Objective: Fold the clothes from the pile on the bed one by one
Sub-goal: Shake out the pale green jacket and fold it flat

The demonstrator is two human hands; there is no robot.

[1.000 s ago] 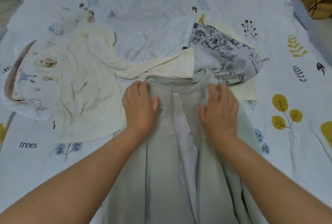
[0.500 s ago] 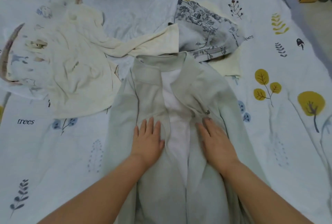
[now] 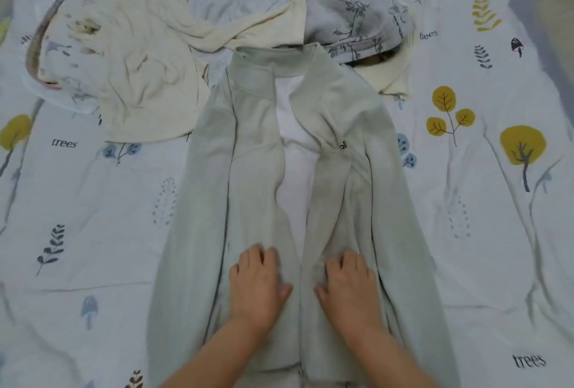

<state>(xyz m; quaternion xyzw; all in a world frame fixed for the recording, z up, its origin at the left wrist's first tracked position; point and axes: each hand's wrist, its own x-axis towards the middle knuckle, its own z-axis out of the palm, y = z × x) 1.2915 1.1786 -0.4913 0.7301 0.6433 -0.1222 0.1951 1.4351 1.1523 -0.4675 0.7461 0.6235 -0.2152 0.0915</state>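
A pale green jacket (image 3: 248,145) lies front-open and flat on the bed (image 3: 466,232). The left hand (image 3: 257,285) and right hand (image 3: 351,288) press its lower front panels, each grip spread, holding nothing. Beyond its collar lies the pile (image 3: 149,55).

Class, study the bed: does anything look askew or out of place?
Yes. The grey-green jacket lies open, its right front panel creased under the small black lettering. Beyond its collar, a cream garment and floral garment lie crumpled, unfolded.
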